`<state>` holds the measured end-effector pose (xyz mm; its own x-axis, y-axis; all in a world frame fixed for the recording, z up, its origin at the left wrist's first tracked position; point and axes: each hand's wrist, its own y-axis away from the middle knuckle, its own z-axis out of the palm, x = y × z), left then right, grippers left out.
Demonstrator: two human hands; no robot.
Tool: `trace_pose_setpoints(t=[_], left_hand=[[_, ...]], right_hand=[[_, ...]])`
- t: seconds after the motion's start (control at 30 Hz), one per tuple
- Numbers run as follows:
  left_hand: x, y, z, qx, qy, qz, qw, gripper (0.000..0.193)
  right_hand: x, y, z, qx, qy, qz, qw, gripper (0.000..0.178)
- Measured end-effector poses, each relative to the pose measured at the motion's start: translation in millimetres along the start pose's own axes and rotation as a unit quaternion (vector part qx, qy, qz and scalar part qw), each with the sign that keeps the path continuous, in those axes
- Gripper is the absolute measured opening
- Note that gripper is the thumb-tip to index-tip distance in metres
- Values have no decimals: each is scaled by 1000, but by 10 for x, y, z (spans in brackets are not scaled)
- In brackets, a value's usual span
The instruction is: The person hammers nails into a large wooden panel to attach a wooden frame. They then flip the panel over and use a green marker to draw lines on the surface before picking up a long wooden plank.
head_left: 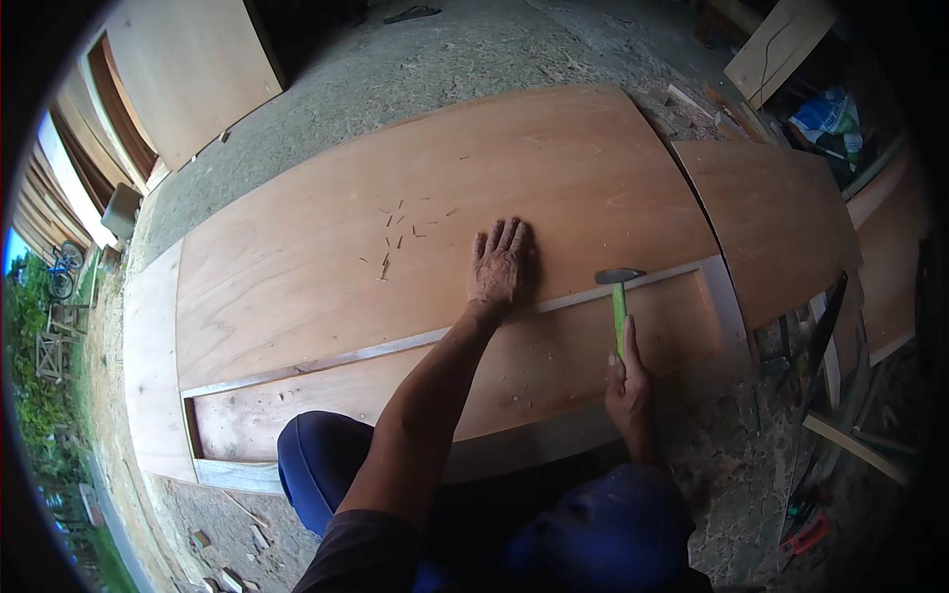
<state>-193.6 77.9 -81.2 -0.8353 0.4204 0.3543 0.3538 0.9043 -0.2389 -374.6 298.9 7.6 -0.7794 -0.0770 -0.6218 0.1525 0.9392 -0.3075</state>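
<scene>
My left hand (499, 265) lies flat on a large plywood sheet (287, 267), its fingers stretched away from me. My right hand (630, 387) is wrapped round the green handle of a hammer (620, 296). The dark metal head of the hammer is over the pale wooden strip (395, 346) along the sheet's near edge; whether it touches the strip I cannot tell. Several loose nails (400, 219) are scattered on the plywood to the left of my left hand. Below the strip is a long recessed panel (514, 390) in a wooden frame.
A second plywood piece (771, 217) lies to the right, beside wood offcuts (858, 447) and a red-handled tool (806, 534). Upright boards (188, 79) stand at the far left. A blue and white bag (828, 114) is at the far right. My knees (321, 465) are close to the frame's near edge.
</scene>
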Motion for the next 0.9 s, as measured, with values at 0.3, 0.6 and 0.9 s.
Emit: trace_pose_setpoints(t=[0.3, 0.6, 0.9], left_hand=[[49, 42, 6, -11, -23, -17, 1000, 57], [-154, 83, -6, 25, -11, 7, 1000, 54], [-488, 396, -454, 139, 101, -219, 960, 27]], right_hand=[[-190, -136, -162, 75, -15, -108, 991, 62], [-25, 112, -41, -137, -42, 171, 975, 64], [343, 365, 50, 5, -211, 179, 961, 60]])
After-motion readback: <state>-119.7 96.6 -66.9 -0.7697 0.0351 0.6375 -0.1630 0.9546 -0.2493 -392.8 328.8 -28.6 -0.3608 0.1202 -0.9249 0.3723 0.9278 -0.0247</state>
